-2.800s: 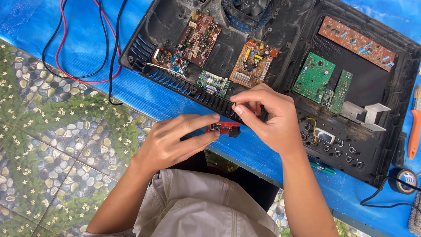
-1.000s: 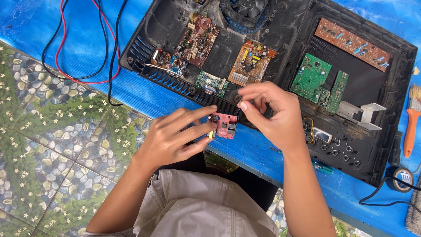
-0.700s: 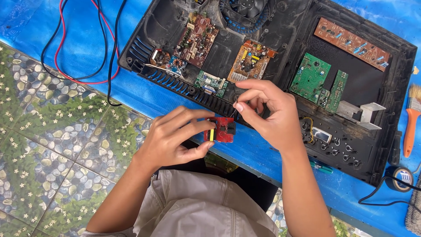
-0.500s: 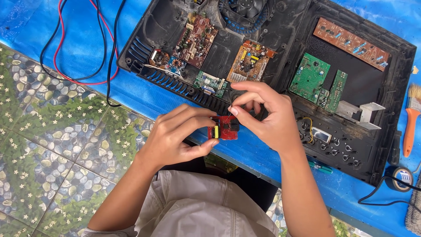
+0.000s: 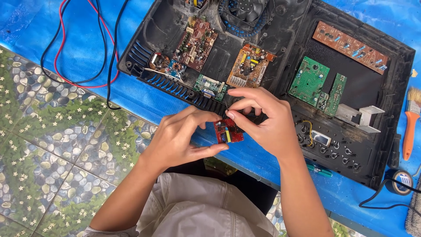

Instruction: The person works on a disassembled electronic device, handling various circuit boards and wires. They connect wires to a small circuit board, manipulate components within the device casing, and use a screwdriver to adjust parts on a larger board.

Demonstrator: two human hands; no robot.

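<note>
Holding a small red rectangular circuit board [image 5: 228, 131] between both hands, we keep it in the air just over the near edge of the bench, above the blue plastic sheet [image 5: 79, 48] that covers it. Our left hand [image 5: 182, 138] is closed around the board from the left and from below, thumb under its lower edge and fingers curled over the top. Our right hand [image 5: 263, 123] pinches its upper right corner with thumb and forefinger, so both hands touch it and neither is nearer. The board's long axis runs roughly up and down in the head view, tilted a little, with its component face turned up towards us and a yellow part near its middle.

Just beyond the hands lies a large black plastic appliance housing [image 5: 394, 109], opened up and face-down, with a brown circuit board [image 5: 250, 66], a dark red circuit board [image 5: 195, 44] and a green circuit board [image 5: 309, 80] inside. Red and black test leads [image 5: 61, 66] loop at the far left of the bench. An orange-handled paintbrush [image 5: 410, 125] and a roll of black tape [image 5: 398, 182] sit towards the right edge.
</note>
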